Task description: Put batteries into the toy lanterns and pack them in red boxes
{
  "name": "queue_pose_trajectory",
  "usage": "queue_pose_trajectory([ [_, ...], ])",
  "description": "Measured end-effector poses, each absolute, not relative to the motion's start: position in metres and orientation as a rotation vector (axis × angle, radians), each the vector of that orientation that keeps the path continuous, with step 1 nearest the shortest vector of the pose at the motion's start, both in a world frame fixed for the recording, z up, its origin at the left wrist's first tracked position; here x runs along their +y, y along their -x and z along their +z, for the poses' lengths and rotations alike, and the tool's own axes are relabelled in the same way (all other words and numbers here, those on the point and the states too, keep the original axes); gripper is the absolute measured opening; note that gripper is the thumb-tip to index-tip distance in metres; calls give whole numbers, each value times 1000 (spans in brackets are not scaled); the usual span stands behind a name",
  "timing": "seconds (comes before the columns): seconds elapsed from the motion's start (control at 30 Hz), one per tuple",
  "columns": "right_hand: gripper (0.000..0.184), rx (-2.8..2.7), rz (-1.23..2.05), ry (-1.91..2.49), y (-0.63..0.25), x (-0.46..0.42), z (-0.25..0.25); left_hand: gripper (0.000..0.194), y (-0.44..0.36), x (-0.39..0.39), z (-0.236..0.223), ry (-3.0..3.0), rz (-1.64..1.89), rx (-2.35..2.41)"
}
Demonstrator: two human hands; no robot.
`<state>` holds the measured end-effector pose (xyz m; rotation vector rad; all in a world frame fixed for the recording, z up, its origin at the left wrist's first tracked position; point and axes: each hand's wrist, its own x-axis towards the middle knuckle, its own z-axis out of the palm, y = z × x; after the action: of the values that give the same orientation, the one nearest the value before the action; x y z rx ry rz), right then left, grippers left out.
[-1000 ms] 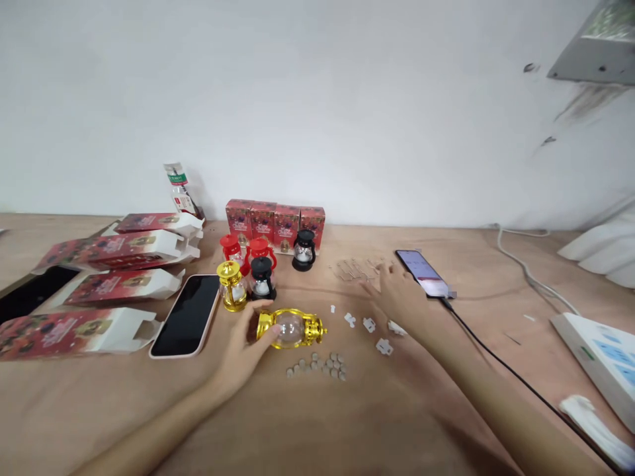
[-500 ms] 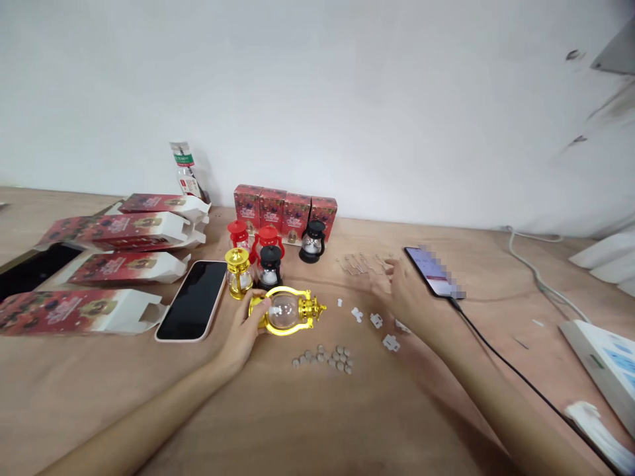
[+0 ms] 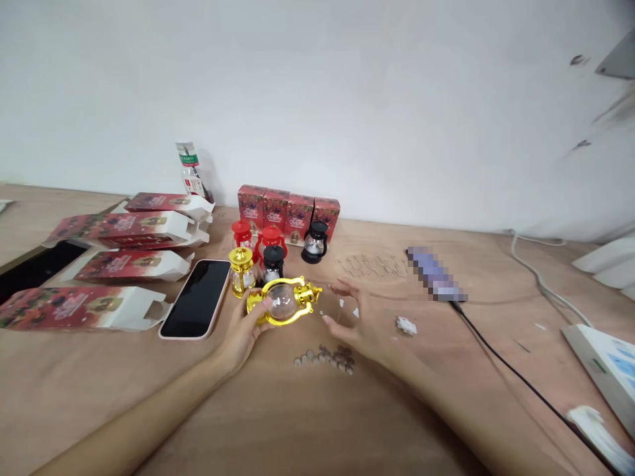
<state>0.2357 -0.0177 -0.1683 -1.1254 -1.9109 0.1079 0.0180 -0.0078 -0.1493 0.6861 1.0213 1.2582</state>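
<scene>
My left hand (image 3: 239, 338) grips a gold miniature lantern (image 3: 284, 303) by its base. The lantern lies on its side with its top pointing right, and its clear globe shows between the gold side arms. Just right of the lantern's top is my right hand (image 3: 360, 334), thumb and forefinger curved apart around a thin wire handle (image 3: 322, 313), of which only small glinting ends show. Several more bent wire handles (image 3: 372, 265) lie on the table behind it. Small round button cells (image 3: 325, 357) are scattered below my hands. White cut pieces (image 3: 406, 325) lie to the right.
Red, black and gold lanterns (image 3: 242, 271) stand behind my left hand, before a row of red boxes (image 3: 275, 208). Opened red cartons (image 3: 82, 309) and a phone (image 3: 195, 301) lie left. Another phone (image 3: 434, 274) with a black cable (image 3: 516, 370) is on the right.
My right hand has moved left and nearer from the wire handles to the lantern's top, now with a wire between its fingers. The lantern has tilted slightly upward at its top end.
</scene>
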Motion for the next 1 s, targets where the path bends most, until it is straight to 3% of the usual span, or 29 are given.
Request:
queue_pose_trajectory([
  [0.37, 37, -2372, -690, 978, -236, -17, -175, 55, -18, -7, -149, -694, 1277, 1021],
  [1.0, 36, -2470, -17, 922, -241, -25, -158, 48, -18, -5, -154, -705, 1290, 1008],
])
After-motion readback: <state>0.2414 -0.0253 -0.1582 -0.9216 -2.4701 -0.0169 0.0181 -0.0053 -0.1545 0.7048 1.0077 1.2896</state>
